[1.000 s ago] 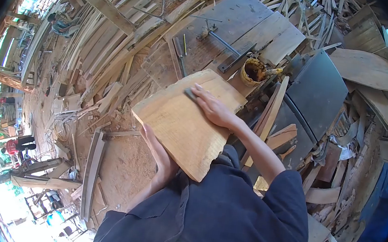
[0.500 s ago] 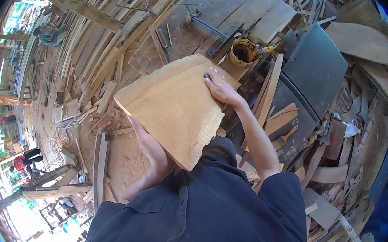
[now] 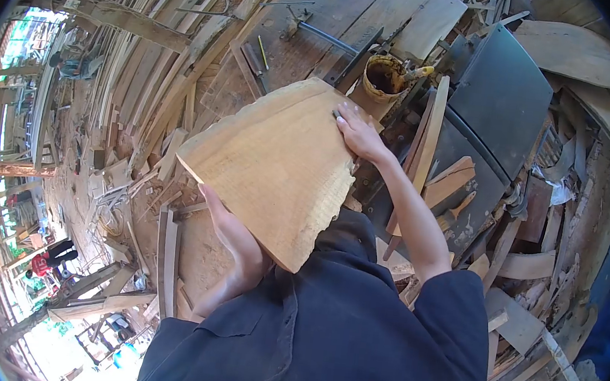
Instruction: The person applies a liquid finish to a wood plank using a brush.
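A broad, pale wooden slab with rough, wavy side edges lies tilted in front of my chest. My left hand grips its lower left edge from beneath, the fingers hidden under the wood. Near the slab's far right corner, my right hand presses down on the top face with its fingers fairly straight. A small dark piece shows at those fingertips; its kind is too small to make out. Just beyond the right hand stands a stained yellow bucket with a brush handle across its rim.
Ahead is a wooden workbench bearing a metal bar clamp and a pencil. A dark machine table, wood strips and a paintbrush are at right. Stacked planks fill the left. A distant person is at lower left.
My right hand and the small dark piece have slid slightly outward and right over the slab. The slab's far edge has risen a little in view. My left hand keeps its grip.
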Tool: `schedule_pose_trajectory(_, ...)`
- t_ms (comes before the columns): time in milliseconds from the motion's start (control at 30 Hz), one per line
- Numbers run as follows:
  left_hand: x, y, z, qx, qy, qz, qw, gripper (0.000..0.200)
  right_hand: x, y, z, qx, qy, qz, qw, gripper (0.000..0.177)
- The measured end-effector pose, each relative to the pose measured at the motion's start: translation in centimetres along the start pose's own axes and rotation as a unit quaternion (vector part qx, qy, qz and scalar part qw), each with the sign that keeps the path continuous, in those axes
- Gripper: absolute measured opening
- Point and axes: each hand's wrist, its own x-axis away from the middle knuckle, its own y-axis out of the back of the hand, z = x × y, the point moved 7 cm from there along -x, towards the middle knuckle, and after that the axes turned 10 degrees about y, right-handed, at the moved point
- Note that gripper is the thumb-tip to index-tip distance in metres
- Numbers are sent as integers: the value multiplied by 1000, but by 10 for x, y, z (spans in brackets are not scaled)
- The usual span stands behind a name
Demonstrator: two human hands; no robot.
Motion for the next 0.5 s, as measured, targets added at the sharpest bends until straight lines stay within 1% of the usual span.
schedule_pose_trajectory(67, 1, -4, 0, 11, 14, 7, 1000, 70, -3, -7, 10, 58, 7, 17, 998, 61)
schedule_pose_trajectory(133, 0, -6, 0, 26, 29, 13, 999, 70, 31, 4, 97, 54, 94, 86, 990, 63)
schedule_pose_trajectory(200, -3, -7, 5, 60, 50, 48, 996, 71, 92, 6, 192, -13, 251, 64, 966, 62)
schedule_pose_trajectory(233, 0, -10, 4, 60, 51, 45, 996, 71, 121, 15, 228, -25, 298, 72, 951, 61)
schedule_pose_trajectory(267, 5, -13, 0, 43, 46, 16, 998, 70, 137, 21, 251, -38, 344, 78, 935, 60)
schedule_pose_trajectory(300, 8, -13, -2, 28, 40, -13, 999, 70, 135, 21, 247, -39, 343, 79, 935, 60)
schedule_pose_trajectory(333, 5, -8, -1, 28, 42, -16, 999, 70, 129, 19, 233, -32, 315, 105, 943, 60)
schedule_pose_trajectory(367, 1, -4, 0, 25, 36, 5, 999, 69, 122, 17, 215, -22, 286, 131, 949, 60)
schedule_pose_trajectory(400, 0, -2, 1, 22, 28, 25, 999, 69, 105, 13, 182, 84, 263, 112, 955, 60)
schedule_pose_trajectory(433, 1, -1, 1, 22, 28, 23, 999, 69, 80, 4, 140, 246, 184, 57, 950, 58)
schedule_pose_trajectory(467, 3, 0, 1, 12, 22, 17, 1000, 68, 62, 3, 84, -8, 153, 14, 988, 54)
schedule_pose_trajectory(500, 3, -3, 0, 5, 14, 13, 1000, 67, 61, -3, 85, -85, 143, 14, 986, 54)
